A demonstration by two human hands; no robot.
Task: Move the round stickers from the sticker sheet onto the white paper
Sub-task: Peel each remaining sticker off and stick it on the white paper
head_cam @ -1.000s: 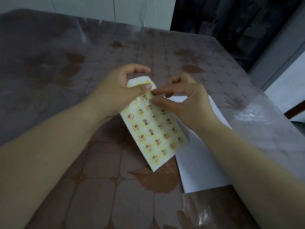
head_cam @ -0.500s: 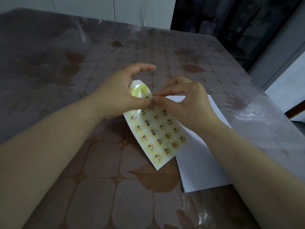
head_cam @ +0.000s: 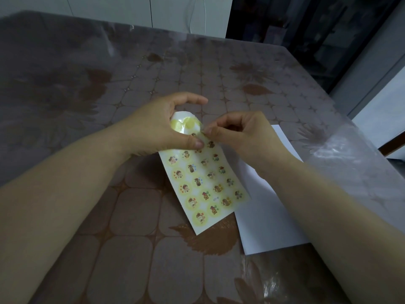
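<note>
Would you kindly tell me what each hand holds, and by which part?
The left hand grips the sticker sheet at its curled top end; the right hand apparently pinches a sticker by its edge there.

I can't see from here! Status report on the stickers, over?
Left hand grips sticker sheet, top bent back. Right hand pinches a round sticker at the fold. White paper partly under the sheet, no stickers showing. Nothing in the way.

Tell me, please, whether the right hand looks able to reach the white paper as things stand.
Probably yes: the white paper lies bare just below the right hand, and the sticker sheet it pinches overlaps only the paper's left edge.
</note>
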